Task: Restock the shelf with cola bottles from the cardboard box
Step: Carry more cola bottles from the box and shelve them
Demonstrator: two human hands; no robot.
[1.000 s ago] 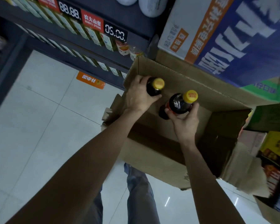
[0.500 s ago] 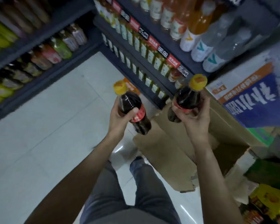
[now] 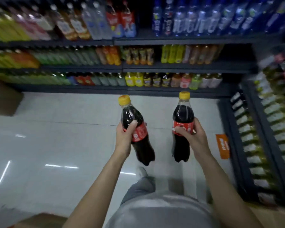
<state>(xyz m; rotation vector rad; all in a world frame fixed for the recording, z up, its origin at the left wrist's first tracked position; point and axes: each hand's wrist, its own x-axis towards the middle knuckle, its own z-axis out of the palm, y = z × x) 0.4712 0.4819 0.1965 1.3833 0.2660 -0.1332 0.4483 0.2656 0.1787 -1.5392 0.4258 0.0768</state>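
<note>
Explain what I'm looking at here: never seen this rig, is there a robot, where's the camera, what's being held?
There is no robot. A person wears one wide-angle camera on the head, looking forward and down, so the single picture shows their own bare arms, grey top and trouser leg from above.

The left hand holds one cola bottle around its red label; that bottle tilts, cap to the left. The right hand holds a second cola bottle, nearly upright. Both have yellow caps and dark contents.

Ahead stands a dark shelf unit with rows of drink bottles in many colours, too blurred to read. Another shelf runs along the right. The floor is pale glossy tile. Bits of brown cardboard show at the bottom edge; I cannot tell whether this is the supply box.
</note>
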